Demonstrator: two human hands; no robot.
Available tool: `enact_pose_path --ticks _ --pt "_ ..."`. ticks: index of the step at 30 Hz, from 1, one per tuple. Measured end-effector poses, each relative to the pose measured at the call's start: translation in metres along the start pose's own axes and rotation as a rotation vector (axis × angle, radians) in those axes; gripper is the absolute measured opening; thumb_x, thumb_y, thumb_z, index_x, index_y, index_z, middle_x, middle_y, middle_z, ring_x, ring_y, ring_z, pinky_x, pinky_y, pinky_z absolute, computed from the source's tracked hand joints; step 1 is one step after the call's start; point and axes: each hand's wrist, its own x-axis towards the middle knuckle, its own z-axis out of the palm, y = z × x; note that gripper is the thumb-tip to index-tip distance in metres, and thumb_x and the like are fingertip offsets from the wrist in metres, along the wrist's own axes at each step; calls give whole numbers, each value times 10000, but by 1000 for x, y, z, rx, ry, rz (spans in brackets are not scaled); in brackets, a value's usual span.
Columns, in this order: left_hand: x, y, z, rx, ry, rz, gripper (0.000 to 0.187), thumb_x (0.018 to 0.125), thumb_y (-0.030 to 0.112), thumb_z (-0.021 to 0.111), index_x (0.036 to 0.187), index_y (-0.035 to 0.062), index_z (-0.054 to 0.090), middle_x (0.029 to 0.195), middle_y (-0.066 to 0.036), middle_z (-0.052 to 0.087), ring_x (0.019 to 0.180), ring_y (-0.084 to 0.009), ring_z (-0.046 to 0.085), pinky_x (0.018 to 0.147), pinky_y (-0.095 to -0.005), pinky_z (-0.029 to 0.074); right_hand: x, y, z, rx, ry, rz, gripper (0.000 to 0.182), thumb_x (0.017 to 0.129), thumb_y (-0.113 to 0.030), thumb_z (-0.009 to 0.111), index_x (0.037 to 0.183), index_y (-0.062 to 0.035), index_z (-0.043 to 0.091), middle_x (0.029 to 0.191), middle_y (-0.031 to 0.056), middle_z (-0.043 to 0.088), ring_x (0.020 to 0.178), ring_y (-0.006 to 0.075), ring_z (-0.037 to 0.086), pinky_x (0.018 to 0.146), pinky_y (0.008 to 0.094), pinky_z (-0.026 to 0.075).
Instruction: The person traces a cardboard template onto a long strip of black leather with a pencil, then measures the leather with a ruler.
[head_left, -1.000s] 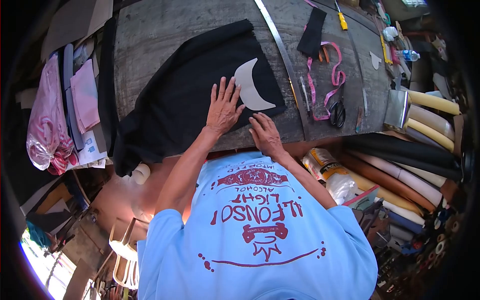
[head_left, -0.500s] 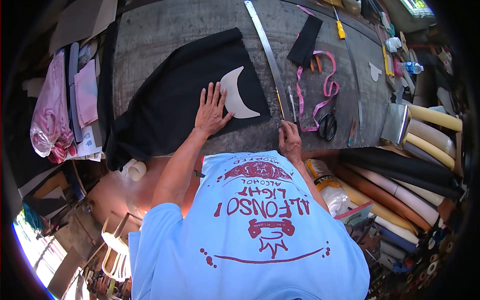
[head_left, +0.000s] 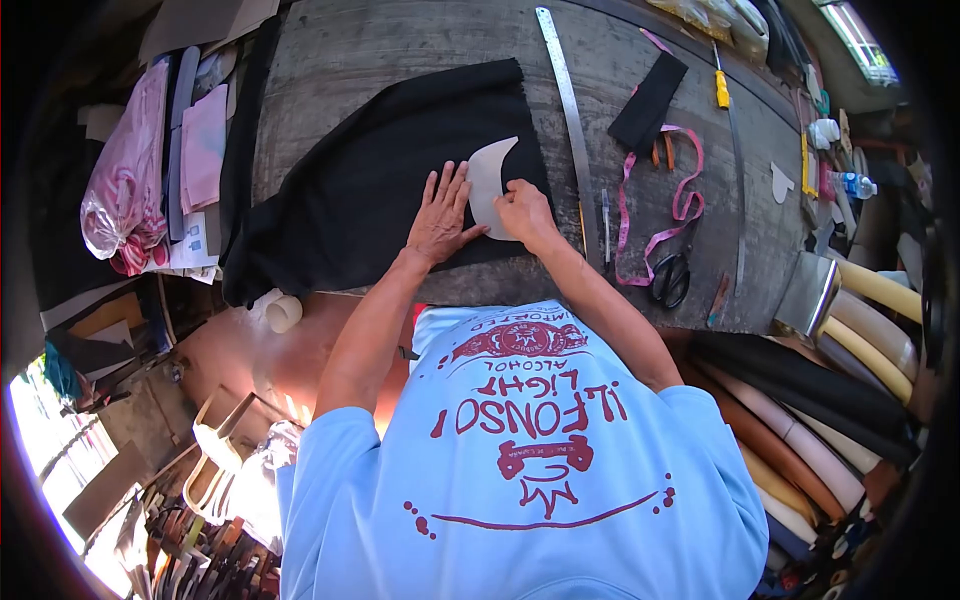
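A pale, crescent-shaped template (head_left: 487,185) lies on a black cloth (head_left: 400,150) spread over the worktable. My left hand (head_left: 440,218) is flat on the cloth with its fingers stretched out, fingertips at the template's left edge. At the template's curved right edge, my right hand (head_left: 524,212) has its fingers closed in a pinch. Whatever it holds, if anything, is hidden by the fingers. A metal ruler (head_left: 567,100) lies right of the cloth, with a pen (head_left: 606,225) near its lower end.
On the worktable (head_left: 330,50), a pink tape measure (head_left: 690,170), black scissors (head_left: 670,280), a black cloth strip (head_left: 648,102) and a yellow-handled screwdriver (head_left: 721,90) lie to the right. Rolls of material (head_left: 800,430) are stacked at lower right. Pink cloth in plastic (head_left: 125,180) sits left.
My right hand has moved left from the table's front edge beside the ruler to the template. My left hand stays flat at the template's edge. The whole view has shifted slightly.
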Motion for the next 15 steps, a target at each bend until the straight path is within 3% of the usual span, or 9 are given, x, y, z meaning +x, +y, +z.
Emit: enact_pose_path --ticks 2,8,11,15 --pt "-1 -2 3 -10 31 16 869 873 583 641 1461 -10 402 1644 -165 169 1536 -338 94 1244 -491 74 2 -1 1 87 18 73 527 779 -262 756 1202 23 625 1032 228 693 1016 391 667 908 445 520" --pt "-3 -6 7 -93 110 66 841 859 494 701 1452 -14 387 1631 -187 200 1529 -354 127 1237 -514 83 -2 -33 4 -152 103 157 440 724 -285 832 1026 -33 632 1038 169 695 1025 351 669 865 446 525" --pt "-3 -9 10 -116 144 82 850 860 505 697 1450 -23 387 1625 -199 209 1524 -366 138 1235 -514 84 -1 -39 8 -250 114 125 431 715 -283 849 1000 -55 620 1031 148 682 1030 346 662 856 458 524" --pt "-5 -15 2 -267 135 91 758 903 407 669 1448 -41 392 1615 -214 223 1525 -367 133 1238 -510 77 -7 -53 10 -311 145 92 390 747 -240 833 1013 -66 607 1033 157 669 1042 373 651 864 482 523"
